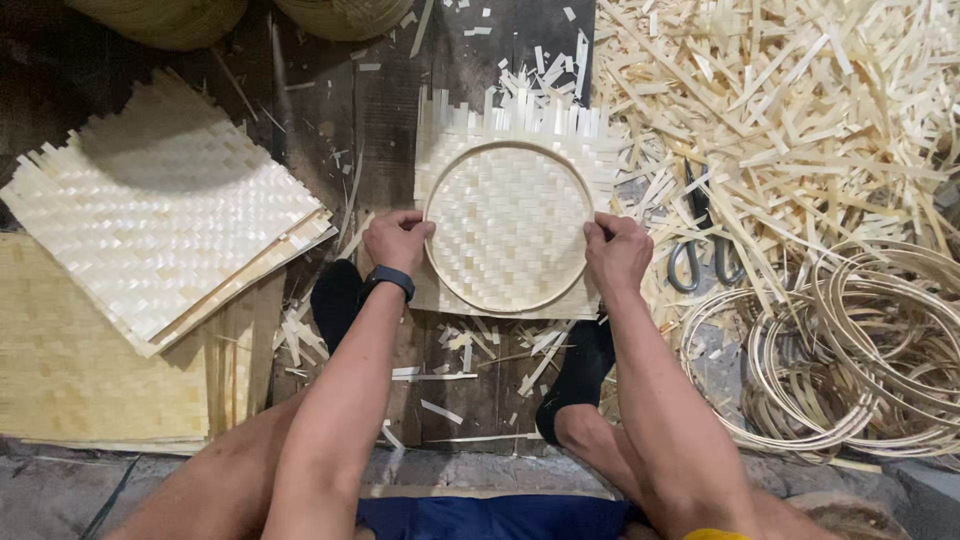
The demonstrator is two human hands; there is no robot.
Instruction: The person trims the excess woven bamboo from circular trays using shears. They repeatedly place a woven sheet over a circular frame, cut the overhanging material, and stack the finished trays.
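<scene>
The left hand [398, 240] grips the left edge of a round hoop [509, 226], fingers curled over its rim; a dark wristband [388, 280] sits on that wrist. The right hand [617, 250] grips the opposite, right edge of the same hoop. The hands are well apart, one on each side. The hoop lies flat on a square woven mat [520, 135], pressed into its centre, with loose strip ends projecting beyond the hoop at the top. Mat and hoop rest on the dark floor [380, 120] between the person's black-socked feet. A stack of woven mats [150, 215] lies to the left. To the right lie scissors [700, 250], a pile of cut strips [800, 100] and a heap of spare hoops [860, 350].
</scene>
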